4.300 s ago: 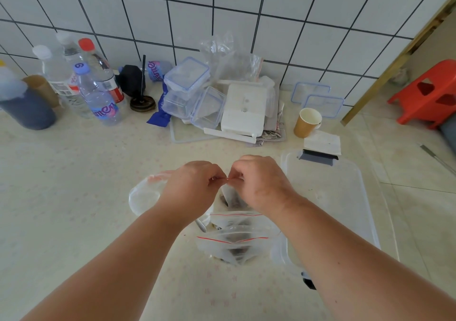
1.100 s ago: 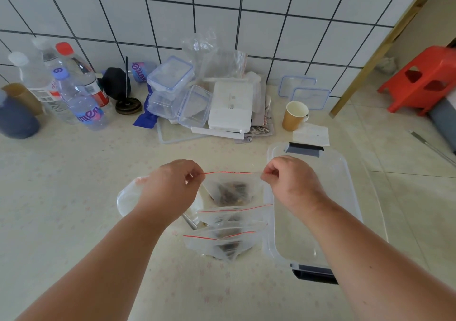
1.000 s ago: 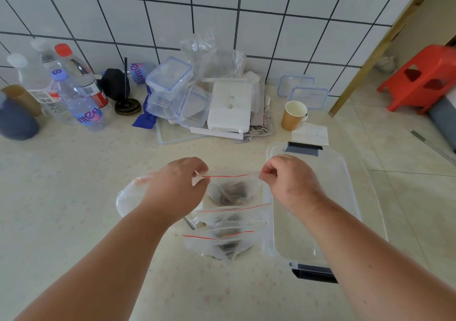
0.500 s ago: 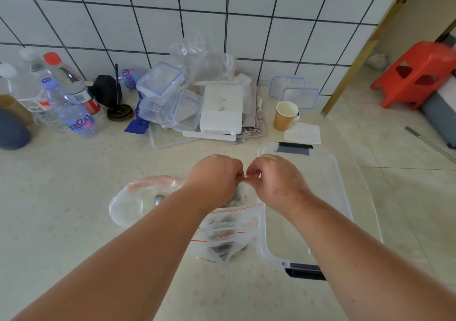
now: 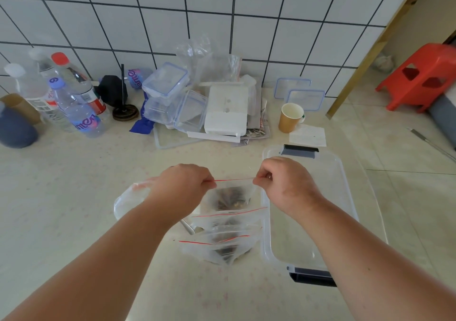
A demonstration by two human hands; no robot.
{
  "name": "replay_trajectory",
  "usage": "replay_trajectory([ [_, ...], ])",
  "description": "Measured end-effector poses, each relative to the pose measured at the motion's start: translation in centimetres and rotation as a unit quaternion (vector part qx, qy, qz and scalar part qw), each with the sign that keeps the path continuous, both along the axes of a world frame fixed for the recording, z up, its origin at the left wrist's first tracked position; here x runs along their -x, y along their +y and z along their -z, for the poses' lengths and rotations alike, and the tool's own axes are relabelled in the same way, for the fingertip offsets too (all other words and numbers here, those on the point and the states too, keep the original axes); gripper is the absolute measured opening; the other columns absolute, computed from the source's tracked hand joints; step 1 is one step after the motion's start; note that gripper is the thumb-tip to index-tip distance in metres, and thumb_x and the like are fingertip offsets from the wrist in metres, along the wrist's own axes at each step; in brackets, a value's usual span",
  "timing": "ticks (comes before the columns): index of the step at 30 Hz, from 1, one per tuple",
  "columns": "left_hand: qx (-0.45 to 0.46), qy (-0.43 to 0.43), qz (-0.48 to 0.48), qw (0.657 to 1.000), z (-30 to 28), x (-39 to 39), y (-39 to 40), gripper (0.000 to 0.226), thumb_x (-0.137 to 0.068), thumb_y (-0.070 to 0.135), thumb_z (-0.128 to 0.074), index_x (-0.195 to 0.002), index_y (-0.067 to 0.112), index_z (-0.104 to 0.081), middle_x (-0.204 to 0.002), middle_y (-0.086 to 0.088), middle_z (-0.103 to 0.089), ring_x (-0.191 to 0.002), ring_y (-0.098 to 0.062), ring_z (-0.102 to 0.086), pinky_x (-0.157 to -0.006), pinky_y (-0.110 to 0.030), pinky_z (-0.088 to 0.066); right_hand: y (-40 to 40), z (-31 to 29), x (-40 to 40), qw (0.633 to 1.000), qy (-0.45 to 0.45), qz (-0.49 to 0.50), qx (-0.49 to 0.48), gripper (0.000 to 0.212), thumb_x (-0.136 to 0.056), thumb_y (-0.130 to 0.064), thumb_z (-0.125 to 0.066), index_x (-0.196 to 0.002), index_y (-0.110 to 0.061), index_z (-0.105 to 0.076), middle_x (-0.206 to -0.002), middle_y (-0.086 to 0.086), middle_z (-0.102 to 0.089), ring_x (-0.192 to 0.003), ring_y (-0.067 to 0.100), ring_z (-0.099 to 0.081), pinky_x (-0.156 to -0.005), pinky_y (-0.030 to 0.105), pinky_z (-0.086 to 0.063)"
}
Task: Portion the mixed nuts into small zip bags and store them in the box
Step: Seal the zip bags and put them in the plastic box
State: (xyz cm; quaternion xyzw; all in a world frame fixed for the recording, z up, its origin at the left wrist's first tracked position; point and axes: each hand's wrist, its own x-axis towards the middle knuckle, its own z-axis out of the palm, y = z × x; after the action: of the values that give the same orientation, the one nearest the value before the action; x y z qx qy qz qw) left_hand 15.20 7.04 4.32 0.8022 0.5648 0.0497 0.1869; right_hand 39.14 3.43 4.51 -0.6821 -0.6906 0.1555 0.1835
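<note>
Over counter (image 5: 61, 197), hands (image 5: 183, 188) (image 5: 287, 185) pinch zip bag (image 5: 230, 196) taut.

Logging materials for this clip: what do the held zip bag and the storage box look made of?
Zip bag: thin, clear, soft plastic film, likely; the nuts show through, it crinkles, and a red line marks the seal. Storage box: rigid translucent plastic, glossy, with dark grey latches.

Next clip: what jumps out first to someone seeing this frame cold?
Dead centre, the left hand and right hand pinch a small zip bag of dark nuts by its red strip. Filled bags lie below; the clear box sits to the right.
</note>
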Motion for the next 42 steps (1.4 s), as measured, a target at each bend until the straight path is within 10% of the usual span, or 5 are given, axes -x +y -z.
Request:
replay_trajectory([
  [11,0.02,-0.096,-0.151,0.984,1.2,3.3,-1.5,0.015,-0.095,0.044,-0.065,-0.082,0.044,-0.073,-0.076,0.027,-0.065,-0.074,0.004,-0.06,-0.066,-0.023,-0.046,-0.2,-0.3,0.6,1.0,-0.007,0.0,0.021,0.015,-0.083,-0.029,-0.077,-0.075,-0.023,-0.066,-0.07,-0.015,-0.055,-0.073,0.013,-0.055,-0.06,0.025,-0.036],
  [20,-0.011,-0.095,-0.119,0.988,1.3,2.6,-1.4,0.014,-0.097,0.04,-0.065,-0.092,0.035,-0.077,-0.085,0.016,-0.071,-0.08,-0.009,-0.064,-0.079,-0.035,-0.055,0.4,-1.3,5.5,0.992,-0.063,-0.106,0.033,0.035,-0.086,-0.034,-0.07,-0.119,-0.023,-0.068,-0.117,-0.005,-0.066,-0.114,0.021,-0.056,-0.1,0.036,-0.041],
  [42,-0.019,-0.067,-0.1,0.993,0.4,2.6,-2.3,0.015,-0.099,0.044,-0.061,-0.095,0.038,-0.074,-0.075,0.023,-0.06,-0.067,0.011,-0.053,-0.051,-0.01,-0.03,-1.7,-0.1,1.0,0.998,-0.007,-0.034,0.047,0.017,-0.095,-0.028,-0.065,-0.101,-0.021,-0.079,-0.097,-0.004,-0.074,-0.096,0.018,-0.064,-0.077,0.024,-0.042],
])
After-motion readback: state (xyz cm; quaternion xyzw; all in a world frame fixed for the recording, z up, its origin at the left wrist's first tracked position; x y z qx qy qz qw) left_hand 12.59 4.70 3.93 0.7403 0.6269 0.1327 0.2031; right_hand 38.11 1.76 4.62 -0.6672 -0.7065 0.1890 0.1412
